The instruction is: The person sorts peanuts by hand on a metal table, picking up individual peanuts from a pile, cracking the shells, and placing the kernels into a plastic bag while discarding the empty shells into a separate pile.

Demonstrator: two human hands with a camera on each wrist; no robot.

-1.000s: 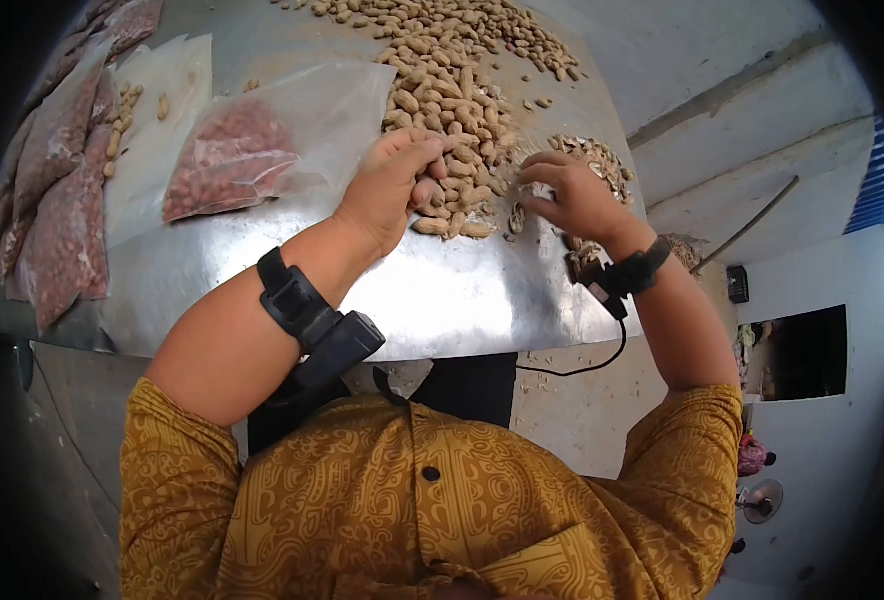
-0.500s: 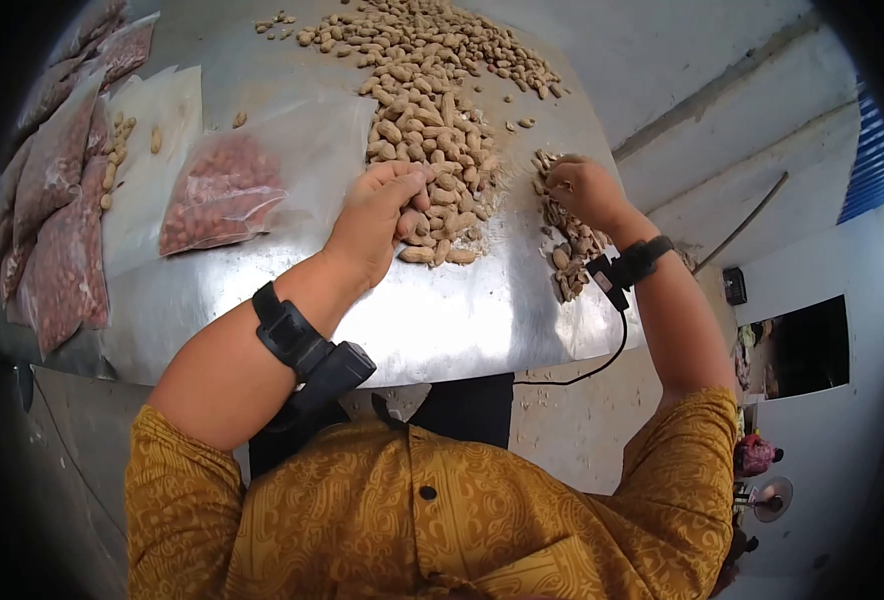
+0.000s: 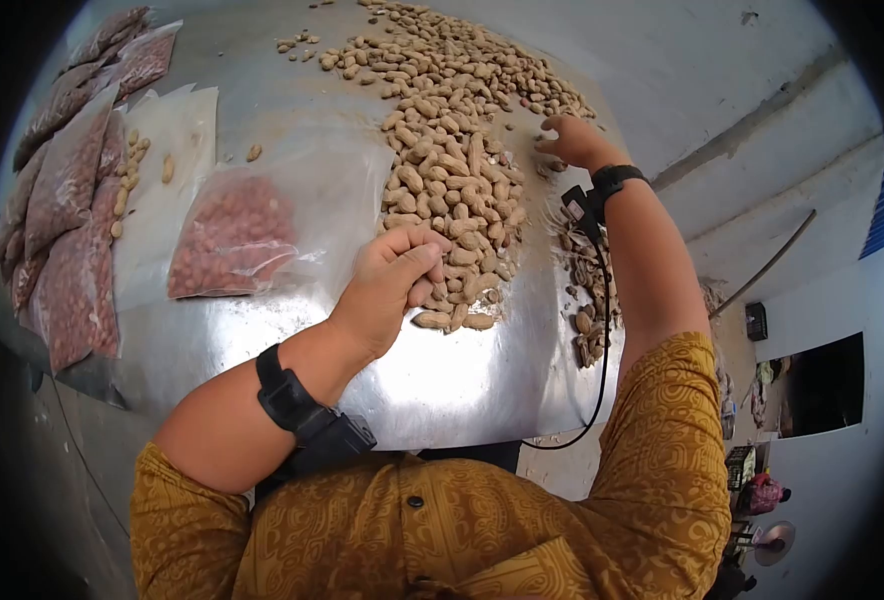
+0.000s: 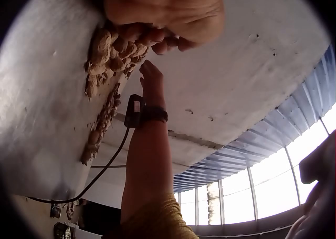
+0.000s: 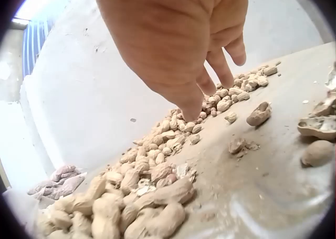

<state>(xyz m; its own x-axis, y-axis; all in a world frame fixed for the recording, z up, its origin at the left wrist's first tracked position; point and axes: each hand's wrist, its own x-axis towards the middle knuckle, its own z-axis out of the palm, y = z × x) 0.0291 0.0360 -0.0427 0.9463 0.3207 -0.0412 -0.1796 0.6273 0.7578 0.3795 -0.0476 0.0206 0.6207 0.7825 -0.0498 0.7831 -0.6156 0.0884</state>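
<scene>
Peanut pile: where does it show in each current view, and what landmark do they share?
Head: peanut pile upper middle, reaching down beside the left hand.
Left wrist: peanut pile upper left.
Right wrist: peanut pile from lower left, slanting towards upper right.
Shared landmark: the right hand, visible in all three.

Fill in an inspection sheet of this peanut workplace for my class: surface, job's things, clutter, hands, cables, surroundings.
Surface: shiny table, dusty in places.
Job's things: heap of peanuts in shells; clear bag of reddish kernels.
Clutter: broken shells on the right.
Hands: left hand curled beside the heap, contents hidden; right hand open near its far right part, contact unclear.
Cables: black cable hangs from the right wrist's device.
Surroundings: pale wall, fan.
</scene>
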